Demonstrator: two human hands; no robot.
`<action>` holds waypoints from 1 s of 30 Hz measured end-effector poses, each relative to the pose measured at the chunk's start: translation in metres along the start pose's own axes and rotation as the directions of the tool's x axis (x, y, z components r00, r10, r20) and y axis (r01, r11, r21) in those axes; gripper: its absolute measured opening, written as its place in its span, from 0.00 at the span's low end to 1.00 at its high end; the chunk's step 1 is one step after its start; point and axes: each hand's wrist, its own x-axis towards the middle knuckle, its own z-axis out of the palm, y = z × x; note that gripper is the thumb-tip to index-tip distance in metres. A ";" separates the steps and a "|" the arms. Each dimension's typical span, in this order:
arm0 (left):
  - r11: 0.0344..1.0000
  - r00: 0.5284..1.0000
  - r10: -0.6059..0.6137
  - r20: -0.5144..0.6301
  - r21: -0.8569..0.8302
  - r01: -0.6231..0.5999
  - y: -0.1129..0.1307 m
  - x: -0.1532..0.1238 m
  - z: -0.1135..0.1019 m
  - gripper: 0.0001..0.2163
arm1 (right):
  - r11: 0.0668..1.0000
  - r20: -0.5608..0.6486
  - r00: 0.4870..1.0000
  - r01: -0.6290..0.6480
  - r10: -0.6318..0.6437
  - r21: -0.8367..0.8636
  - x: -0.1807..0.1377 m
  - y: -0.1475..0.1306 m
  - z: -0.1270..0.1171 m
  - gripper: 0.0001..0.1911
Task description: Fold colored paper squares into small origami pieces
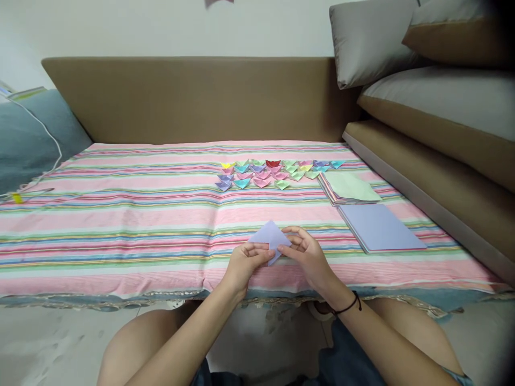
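Note:
Between my two hands is a folded sheet of lavender origami paper (270, 234), a diamond shape with one corner pointing away from me. My left hand (248, 261) pinches its lower left side, the thumb on top near the middle. At the right side, my right hand (304, 251) has its thumb on the paper and its fingers curled around the right corner. The lower part of the paper is partly covered by my thumbs. Farther back, several small folded paper boats (262, 183) in many colours stand in rows on the striped cloth (161, 220).
To the right lie a stack of lavender paper sheets (380, 228) and a stack topped with pale green paper (354, 186). Large cushions (438, 107) are piled along the right edge. A brown backrest (201, 99) borders the far side. A white cable (54, 140) runs at the left.

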 end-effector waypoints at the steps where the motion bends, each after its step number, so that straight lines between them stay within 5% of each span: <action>1: 1.000 1.000 0.016 0.005 0.015 -0.016 0.000 -0.001 0.001 0.14 | 1.000 -0.010 1.000 0.004 -0.004 0.004 0.000 0.000 0.000 0.21; 8: 0.983 0.980 0.154 0.128 0.083 -0.166 0.001 -0.004 0.006 0.19 | 0.999 -0.059 0.998 -0.003 0.006 0.053 0.002 0.000 -0.003 0.20; 15: 0.867 0.894 0.271 0.356 0.312 -0.388 0.007 -0.006 -0.003 0.44 | 0.997 -0.031 0.997 -0.076 0.077 0.012 0.007 -0.017 -0.022 0.22; 22: 0.593 0.749 0.312 0.584 0.496 -0.634 0.025 -0.007 -0.014 0.12 | 0.974 0.181 0.961 -0.189 0.210 -0.127 0.004 -0.024 -0.024 0.24; 27: 0.615 0.794 0.385 0.471 0.510 -0.601 0.023 -0.007 -0.008 0.07 | 0.994 0.082 0.994 -0.069 0.076 -0.084 0.003 -0.022 -0.017 0.21; 30: 0.675 0.828 0.432 0.357 0.482 -0.560 0.020 -0.007 -0.005 0.05 | 0.998 0.124 0.992 -0.010 0.017 -0.057 0.003 -0.020 -0.016 0.17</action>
